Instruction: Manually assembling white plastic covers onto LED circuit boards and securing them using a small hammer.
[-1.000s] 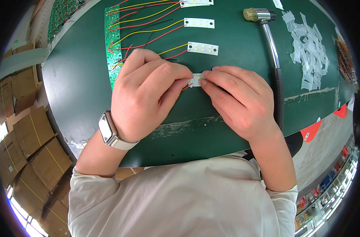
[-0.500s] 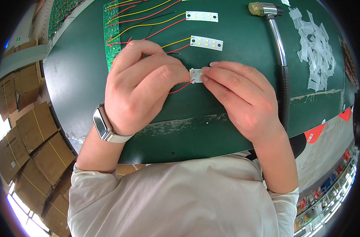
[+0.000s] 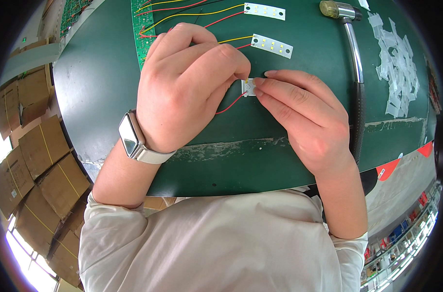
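Both hands over green table (image 3: pixel 99 87). Left hand (image 3: pixel 185 87) & right hand (image 3: pixel 304 117) fingers pinch small white LED strip (image 3: pixel 248 87) btwn them, red wire (image 3: pixel 228 103) attached. Hammer (image 3: pixel 355 58) just right

Brown cardboard boxes (image 3: pixel 41 165) stacked at left, dark square watch screen (image 3: pixel 128 140)

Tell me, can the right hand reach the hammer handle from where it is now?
Probably yes. The hammer handle lies just beside the right hand with nothing between them, but that hand's fingers pinch a small white LED strip together with the left hand.
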A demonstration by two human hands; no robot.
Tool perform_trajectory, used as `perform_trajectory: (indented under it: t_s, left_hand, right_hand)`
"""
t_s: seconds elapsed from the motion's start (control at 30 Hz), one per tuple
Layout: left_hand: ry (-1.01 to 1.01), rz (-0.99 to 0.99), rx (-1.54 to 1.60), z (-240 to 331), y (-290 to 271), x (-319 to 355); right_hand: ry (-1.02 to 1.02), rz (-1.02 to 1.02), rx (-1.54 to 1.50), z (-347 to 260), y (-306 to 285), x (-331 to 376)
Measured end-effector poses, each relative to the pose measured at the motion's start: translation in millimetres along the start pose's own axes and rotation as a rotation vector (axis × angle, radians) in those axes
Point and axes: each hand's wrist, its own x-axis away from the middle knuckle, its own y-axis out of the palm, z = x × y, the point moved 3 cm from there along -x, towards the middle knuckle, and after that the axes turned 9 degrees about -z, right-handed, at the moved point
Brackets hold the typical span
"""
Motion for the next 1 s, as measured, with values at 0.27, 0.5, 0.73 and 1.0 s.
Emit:
perform_trajectory:
  t_s: [0.27,0.5,0.73,1.0]
  left_hand:
    - [-0.023,-0.013,-0.035,2.0,-4.4,3.7]
    - [-0.043,-0.006,-0.052,4.1,-6.6,4.6]
    - [-0.037,-0.013,-0.037,4.3,-4.2,4.7]
    - [-0.029,0.023,-0.061,5.5,-1.3,8.2]
  right_hand:
    - [0.005,0.006,-0.005,0.7,-0.1,0.3]
    - [0.003,0.004,0.005,1.0,0.1,0.8]
    - [0.004,-0.003,-0.007,1.2,0.2,0.6]
    - [0.008,-0.014,0.007,1.2,0.9,-0.4]
